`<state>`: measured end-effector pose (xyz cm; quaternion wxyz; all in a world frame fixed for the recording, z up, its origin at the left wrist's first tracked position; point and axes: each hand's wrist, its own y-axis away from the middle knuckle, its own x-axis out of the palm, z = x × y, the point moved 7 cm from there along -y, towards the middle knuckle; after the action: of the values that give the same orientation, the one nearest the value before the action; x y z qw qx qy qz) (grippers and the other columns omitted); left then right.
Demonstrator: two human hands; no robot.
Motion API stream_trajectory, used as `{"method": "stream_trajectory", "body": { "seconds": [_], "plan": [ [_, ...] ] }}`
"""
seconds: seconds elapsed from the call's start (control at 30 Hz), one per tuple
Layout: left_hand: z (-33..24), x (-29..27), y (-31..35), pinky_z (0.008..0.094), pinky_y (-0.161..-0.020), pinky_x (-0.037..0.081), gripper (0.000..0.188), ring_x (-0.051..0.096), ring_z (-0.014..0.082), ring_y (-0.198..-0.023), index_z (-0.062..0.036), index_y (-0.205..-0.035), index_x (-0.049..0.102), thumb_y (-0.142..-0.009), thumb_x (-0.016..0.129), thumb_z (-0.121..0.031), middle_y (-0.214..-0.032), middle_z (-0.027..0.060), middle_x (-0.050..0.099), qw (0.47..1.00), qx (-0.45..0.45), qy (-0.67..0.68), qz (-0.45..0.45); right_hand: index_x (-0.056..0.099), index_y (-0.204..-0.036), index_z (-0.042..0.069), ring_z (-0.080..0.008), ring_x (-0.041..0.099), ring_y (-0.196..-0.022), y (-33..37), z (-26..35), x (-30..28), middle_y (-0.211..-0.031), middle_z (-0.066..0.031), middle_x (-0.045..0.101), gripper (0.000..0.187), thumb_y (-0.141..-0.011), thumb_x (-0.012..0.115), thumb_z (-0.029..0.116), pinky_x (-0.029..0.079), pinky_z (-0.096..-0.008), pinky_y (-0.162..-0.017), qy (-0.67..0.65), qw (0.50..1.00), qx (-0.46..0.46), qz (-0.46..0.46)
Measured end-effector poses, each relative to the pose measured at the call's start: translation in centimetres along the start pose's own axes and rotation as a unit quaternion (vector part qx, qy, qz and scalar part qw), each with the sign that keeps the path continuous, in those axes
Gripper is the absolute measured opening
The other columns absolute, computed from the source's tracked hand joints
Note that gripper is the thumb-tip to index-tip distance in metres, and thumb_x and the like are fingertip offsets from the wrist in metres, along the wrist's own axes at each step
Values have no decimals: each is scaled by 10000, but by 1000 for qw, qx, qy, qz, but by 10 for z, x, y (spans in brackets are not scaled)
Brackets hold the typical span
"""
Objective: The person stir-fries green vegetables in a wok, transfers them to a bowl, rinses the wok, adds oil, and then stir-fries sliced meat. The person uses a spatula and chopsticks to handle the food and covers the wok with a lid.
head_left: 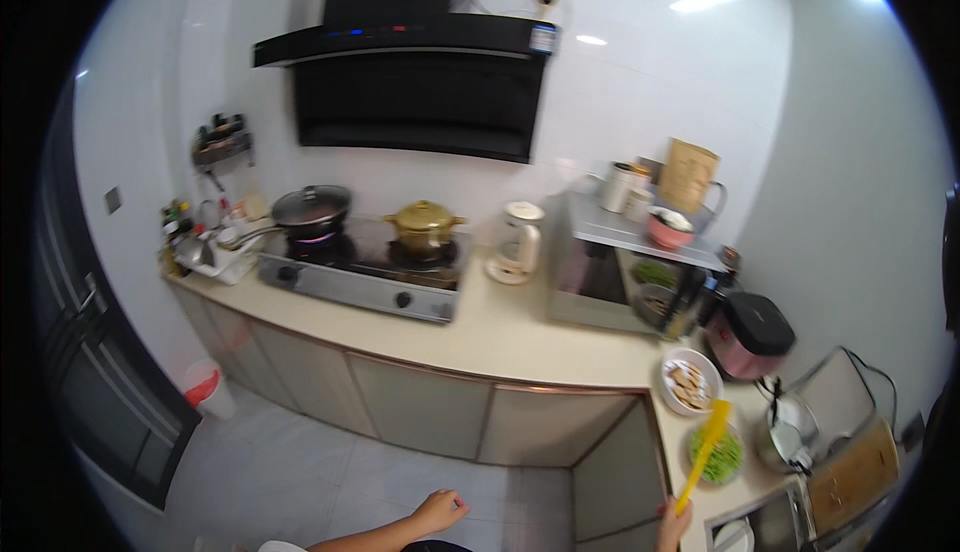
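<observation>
My right hand (674, 528) is closed around the handle of a yellow spatula (694, 467) at the lower right. Its blade points up and away, passing in front of a bowl of chopped green vegetables (724, 461). Just beyond that stands a white bowl (669, 364) holding brownish sliced food. My left hand (440, 512) hangs over the floor with its fingers curled in, and no object shows in it. On the left burner sits a dark lidded frying pan (312, 214), with a glow beneath it. An amber lidded pot (425, 227) occupies the right burner.
The gas stove (360, 293) is set along the counter (400, 337) under a black range hood (420, 102). A white kettle (516, 242) and a microwave (600, 287) stand right of it. Near my right hand are a pink rice cooker (745, 347), sink (790, 512) and cutting board (850, 482).
</observation>
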<state>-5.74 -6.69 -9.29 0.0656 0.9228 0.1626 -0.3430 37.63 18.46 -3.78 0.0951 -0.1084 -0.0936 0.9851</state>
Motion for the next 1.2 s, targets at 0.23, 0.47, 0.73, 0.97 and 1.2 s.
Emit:
{"method": "stream_trajectory", "body": {
  "seconds": [0.23, 0.47, 0.73, 0.97, 1.2],
  "plan": [
    [255, -43, 123, 404, -743, 479, 491, 603, 326, -860, -3, -928, 608, -728, 619, -451, -952, 191, 626, 915, -403, -12, 24, 653, -832, 18, -330, 587, -816, 40, 24, -12, -912, -174, 634, 242, -766, 651, 250, 467, -405, -760, 575, 792, -164, -123],
    [353, -85, 338, 394, -788, 472, 485, 597, 347, -878, 24, -1013, 589, -755, 571, -386, -965, 196, 620, 784, -610, -78, -81, 544, -880, 60, -290, 558, -715, 77, 23, 167, -777, -136, 577, 219, -754, 600, 230, 449, -398, -687, 302, 942, -80, 120],
    [373, -81, 359, 415, -741, 472, 339, 605, 324, -833, -11, -922, 621, -796, 503, -303, -902, 175, 632, 808, -580, -47, -92, 487, -864, 35, -101, 398, -619, 199, 38, 404, -679, 7, 419, 170, -788, 591, 147, 373, -273, -521, -27, 912, -14, 410],
    [402, -109, 353, 433, -699, 473, 279, 613, 304, -793, -42, -842, 649, -832, 444, -230, -846, 156, 643, 812, -570, -44, -122, 540, -758, 30, -95, 429, -516, 236, 99, 546, -609, -2, 477, 202, -811, 591, 218, 352, -271, -434, -19, 876, -16, 482],
    [458, -210, 344, 453, -636, 456, 275, 585, 321, -697, -18, -754, 625, -829, 465, -228, -729, 188, 615, 778, -553, -110, -277, 515, -811, 28, -92, 450, -614, 264, 121, 685, -673, -18, 499, 158, -825, 605, 157, 385, -247, -550, -72, 883, -12, 464]
  ]
}}
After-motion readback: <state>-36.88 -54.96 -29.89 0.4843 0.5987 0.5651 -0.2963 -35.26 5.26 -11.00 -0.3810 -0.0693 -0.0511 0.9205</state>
